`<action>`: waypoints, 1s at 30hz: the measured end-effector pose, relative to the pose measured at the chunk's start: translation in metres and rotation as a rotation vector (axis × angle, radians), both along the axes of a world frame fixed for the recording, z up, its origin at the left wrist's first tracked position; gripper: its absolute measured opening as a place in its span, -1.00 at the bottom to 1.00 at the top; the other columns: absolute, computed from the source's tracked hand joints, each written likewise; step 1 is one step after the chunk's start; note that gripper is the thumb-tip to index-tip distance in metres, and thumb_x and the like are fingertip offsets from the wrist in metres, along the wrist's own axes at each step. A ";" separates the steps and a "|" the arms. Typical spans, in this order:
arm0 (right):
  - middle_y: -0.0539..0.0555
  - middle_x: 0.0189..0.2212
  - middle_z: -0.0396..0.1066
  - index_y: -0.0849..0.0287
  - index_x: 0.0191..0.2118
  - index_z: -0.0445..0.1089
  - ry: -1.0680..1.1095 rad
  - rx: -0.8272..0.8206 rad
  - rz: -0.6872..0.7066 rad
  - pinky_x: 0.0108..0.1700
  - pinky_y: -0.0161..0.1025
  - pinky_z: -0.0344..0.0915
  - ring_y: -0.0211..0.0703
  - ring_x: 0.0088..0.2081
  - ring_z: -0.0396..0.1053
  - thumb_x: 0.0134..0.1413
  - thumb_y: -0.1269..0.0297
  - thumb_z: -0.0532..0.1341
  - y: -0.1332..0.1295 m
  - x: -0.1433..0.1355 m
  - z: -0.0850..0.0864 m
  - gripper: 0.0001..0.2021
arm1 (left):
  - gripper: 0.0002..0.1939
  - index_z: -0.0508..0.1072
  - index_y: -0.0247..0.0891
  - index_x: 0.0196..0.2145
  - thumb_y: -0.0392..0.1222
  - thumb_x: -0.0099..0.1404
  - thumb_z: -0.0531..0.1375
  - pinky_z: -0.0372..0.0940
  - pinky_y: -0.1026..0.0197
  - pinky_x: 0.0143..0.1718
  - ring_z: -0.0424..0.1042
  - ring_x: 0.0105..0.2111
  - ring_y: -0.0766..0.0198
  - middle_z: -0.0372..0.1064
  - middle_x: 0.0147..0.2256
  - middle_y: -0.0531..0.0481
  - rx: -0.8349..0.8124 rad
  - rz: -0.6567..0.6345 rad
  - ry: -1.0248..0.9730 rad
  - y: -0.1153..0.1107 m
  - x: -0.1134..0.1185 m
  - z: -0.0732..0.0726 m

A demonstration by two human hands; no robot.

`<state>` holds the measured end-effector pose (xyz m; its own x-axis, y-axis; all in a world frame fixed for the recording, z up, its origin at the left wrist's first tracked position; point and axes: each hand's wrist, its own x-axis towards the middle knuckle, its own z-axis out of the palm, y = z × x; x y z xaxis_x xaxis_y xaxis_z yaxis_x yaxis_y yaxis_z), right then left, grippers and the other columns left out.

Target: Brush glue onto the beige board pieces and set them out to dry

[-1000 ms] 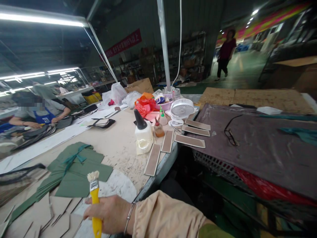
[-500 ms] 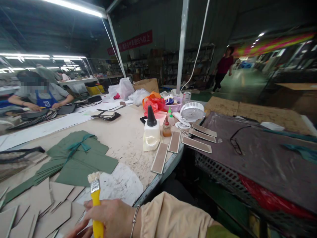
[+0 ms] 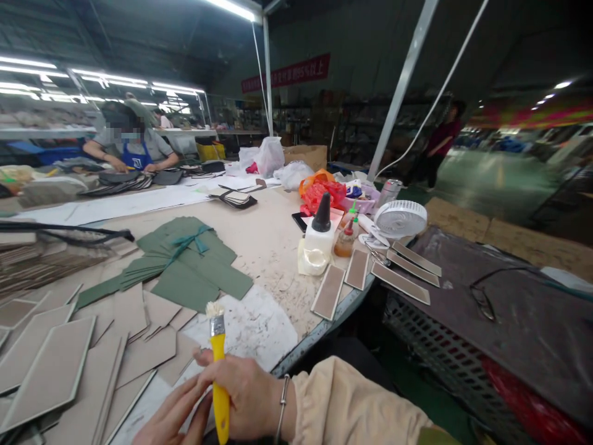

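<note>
My right hand (image 3: 245,386), in a beige sleeve with a thin bracelet at the wrist, is closed on a brush (image 3: 220,383). The brush has a yellow handle, a metal band and pale bristles pointing up and away. Some fingers stretch to the lower left, past the handle. Beneath and beyond the hand lies a stained white sheet (image 3: 250,327). To its left, several flat taupe panels (image 3: 60,364), some with pale edges, overlap on the table. Green cut pieces (image 3: 189,266), with a teal strip tied around them, lie just beyond the bristles. My left hand is out of view.
A white bottle with a black cone cap (image 3: 319,238) stands near the table edge, by narrow taupe strips (image 3: 328,292) and a small white fan (image 3: 401,217). Glasses (image 3: 484,303) lie on a dark-covered crate at right. A co-worker (image 3: 134,145) sits across the table.
The view has swung left, so the scene sits further right and more panels show. My right hand still holds the brush upright. The walking person in the background has changed pose.
</note>
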<state>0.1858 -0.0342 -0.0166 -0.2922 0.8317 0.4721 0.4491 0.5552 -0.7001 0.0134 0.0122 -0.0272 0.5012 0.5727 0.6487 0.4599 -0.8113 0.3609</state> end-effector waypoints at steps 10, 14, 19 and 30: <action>0.22 0.00 0.36 0.17 -0.04 0.18 0.029 0.049 0.070 0.17 -0.18 0.19 -0.11 0.19 0.22 -0.10 0.44 0.13 -0.006 -0.002 -0.002 -0.60 | -0.76 0.49 -0.18 -0.36 -0.13 0.35 0.06 0.36 0.47 -0.42 0.52 -0.44 0.36 0.50 -0.42 0.03 -0.113 -0.109 0.074 -0.011 0.004 0.019; 0.22 -0.05 0.39 0.18 -0.12 0.20 0.033 0.043 0.119 0.16 -0.20 0.21 -0.11 0.12 0.30 -0.15 0.46 0.12 -0.008 0.000 0.006 -0.64 | -0.75 0.44 -0.19 -0.39 -0.08 0.34 0.05 0.39 0.38 -0.38 0.51 -0.40 0.29 0.46 -0.44 0.02 -0.230 -0.057 0.048 -0.014 0.007 0.017; 0.29 0.03 0.35 0.20 -0.09 0.19 0.103 0.077 0.075 0.18 -0.19 0.19 -0.11 0.20 0.20 -0.14 0.45 0.11 -0.008 0.003 0.015 -0.61 | -0.72 0.36 -0.19 -0.47 -0.05 0.33 0.02 0.34 0.33 -0.48 0.42 -0.51 0.29 0.37 -0.52 0.05 -0.320 0.088 0.030 -0.016 0.008 0.016; 0.33 0.15 0.23 0.18 -0.05 0.16 0.082 0.062 0.087 0.16 -0.22 0.19 -0.12 0.23 0.15 -0.15 0.41 0.13 -0.008 0.009 0.011 -0.57 | -0.76 0.52 -0.17 -0.35 -0.07 0.32 0.08 0.38 0.38 -0.39 0.53 -0.41 0.29 0.54 -0.38 0.02 -0.232 -0.024 0.047 -0.016 0.008 0.016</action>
<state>0.1947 -0.0425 -0.0053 -0.3206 0.7733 0.5470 0.3399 0.6330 -0.6955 0.0212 -0.0038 -0.0111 0.5433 0.6911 0.4767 0.4624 -0.7202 0.5172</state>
